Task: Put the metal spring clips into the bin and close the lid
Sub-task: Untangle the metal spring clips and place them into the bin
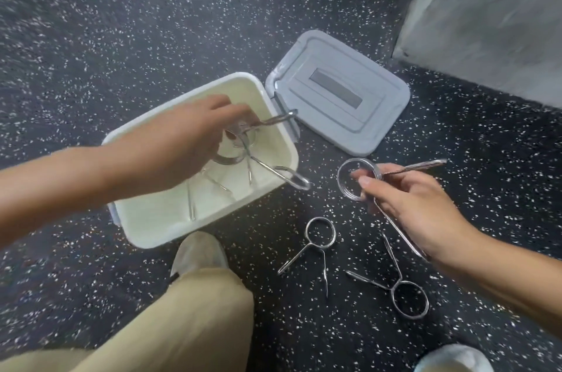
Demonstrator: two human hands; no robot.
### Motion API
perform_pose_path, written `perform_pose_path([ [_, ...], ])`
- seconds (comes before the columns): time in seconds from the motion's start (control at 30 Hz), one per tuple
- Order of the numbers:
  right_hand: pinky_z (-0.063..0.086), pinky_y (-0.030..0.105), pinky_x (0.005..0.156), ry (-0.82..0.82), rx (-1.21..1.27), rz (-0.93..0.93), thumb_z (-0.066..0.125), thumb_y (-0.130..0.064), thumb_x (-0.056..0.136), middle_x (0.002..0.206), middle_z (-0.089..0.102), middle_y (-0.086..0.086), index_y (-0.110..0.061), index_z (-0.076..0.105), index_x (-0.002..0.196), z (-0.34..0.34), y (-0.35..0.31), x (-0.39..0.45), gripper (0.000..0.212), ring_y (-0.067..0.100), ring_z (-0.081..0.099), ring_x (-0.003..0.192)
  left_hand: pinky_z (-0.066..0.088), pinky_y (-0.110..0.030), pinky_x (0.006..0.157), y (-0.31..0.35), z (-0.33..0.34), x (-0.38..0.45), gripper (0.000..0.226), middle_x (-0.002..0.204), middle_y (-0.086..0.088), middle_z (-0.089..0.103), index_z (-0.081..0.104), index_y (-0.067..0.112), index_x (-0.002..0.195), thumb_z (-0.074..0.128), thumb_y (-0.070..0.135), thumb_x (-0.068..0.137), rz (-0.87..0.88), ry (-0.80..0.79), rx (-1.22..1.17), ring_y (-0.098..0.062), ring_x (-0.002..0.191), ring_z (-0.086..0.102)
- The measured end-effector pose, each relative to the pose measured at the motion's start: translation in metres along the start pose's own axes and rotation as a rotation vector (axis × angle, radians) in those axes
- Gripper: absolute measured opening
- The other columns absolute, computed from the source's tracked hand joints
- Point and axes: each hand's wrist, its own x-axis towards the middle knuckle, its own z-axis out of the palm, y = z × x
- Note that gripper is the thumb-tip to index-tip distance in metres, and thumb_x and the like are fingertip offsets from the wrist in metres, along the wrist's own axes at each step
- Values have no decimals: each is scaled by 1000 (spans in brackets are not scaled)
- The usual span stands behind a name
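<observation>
While the cream-white bin [152,219] sits open on the dark speckled floor [91,22], the head view shows the left hand [179,140] reaching over it from nine o'clock, fingers curled around a metal spring clip [267,171]. That clip's coil lies under the fingers, one handle pointing toward the bin's rim at two o'clock, the other sticking out over the rim at four o'clock. At least one more clip [200,189] lies blurred on the bin's bottom; how many I cannot tell.

At two o'clock from the bin, its grey lid [337,98] lies flat on the floor, one edge just beside the bin's rim, fully off the opening.

At three o'clock in the picture the right hand [416,207] is clenched on a second spring clip [359,178], held clear of the floor, coil toward the bin, one handle jutting to two o'clock, the other running back along the palm.

Below it, two loose clips rest on the floor: one [319,234] at six o'clock from the held coil, ring uppermost, and another [409,298] near five o'clock, ring lowermost, close to the right forearm.

At six o'clock of the frame a tan trouser leg [182,317] and a pale shoe [197,251] touch the bin's near corner. A grey wall [492,6] stands at one o'clock.
</observation>
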Motion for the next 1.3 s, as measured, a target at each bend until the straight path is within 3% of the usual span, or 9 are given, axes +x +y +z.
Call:
perform_pose_path([
  [0.1,55,34,89,-24,-10,-6,71,-19,89,79,79,0,-22,81,94,11,-14,-6,12,8,69,73,53,-37,72,-31,1,0,53,106,8,56,63,29,125,50,-9,90,-28,-29,52,-20,84,60],
  [0.2,52,35,90,-47,-47,-12,72,-26,85,85,80,-5,-28,82,87,20,-26,-13,10,8,72,75,57,-42,70,-58,13,-2,54,108,3,59,68,28,114,50,-13,84,-52,-148,149,-21,84,62],
  [0.33,51,37,99,-78,-69,-28,72,-24,87,90,81,-6,-53,77,83,31,-36,-20,30,15,76,88,53,-41,66,-81,34,-3,47,92,4,61,67,25,94,50,-14,77,-48,-204,288,-22,77,57],
  [0.43,53,32,94,-107,-39,-8,70,-19,89,89,81,-7,-57,76,77,38,-37,-22,40,15,77,86,53,-42,64,-93,44,3,36,84,4,58,64,25,88,54,-8,76,-68,-212,357,-22,73,55],
  [0.6,53,31,86,-146,-27,23,69,-17,90,96,82,-4,-32,81,96,42,-31,-19,19,19,78,87,51,-36,63,-97,54,14,14,78,4,58,59,19,79,57,6,75,-89,-339,524,-24,76,56],
  [0.7,56,28,83,-147,40,52,70,-11,89,94,82,2,-23,81,95,45,-29,-17,18,25,78,88,46,-34,68,-96,76,15,20,97,-1,62,61,17,89,50,1,87,-124,-439,561,-26,94,60],
  [0.87,62,23,73,-161,151,88,70,0,87,92,81,12,-10,75,97,56,-33,-16,15,32,74,83,53,-39,73,-109,98,4,24,101,-5,61,49,17,81,49,-6,89,-161,-436,550,-28,98,58],
  [1.13,60,21,65,-126,219,93,81,1,76,87,80,15,-7,68,102,87,-59,3,30,27,72,76,53,-38,76,-125,107,-18,37,106,1,68,68,15,98,47,-11,82,-53,-264,568,-27,100,57],
  [1.3,58,44,95,-96,208,95,81,-3,78,94,78,22,-1,74,95,116,-78,29,18,27,73,85,51,-38,78,-119,111,-20,34,115,-3,63,64,13,110,45,-2,87,-146,-187,394,-28,103,54],
])
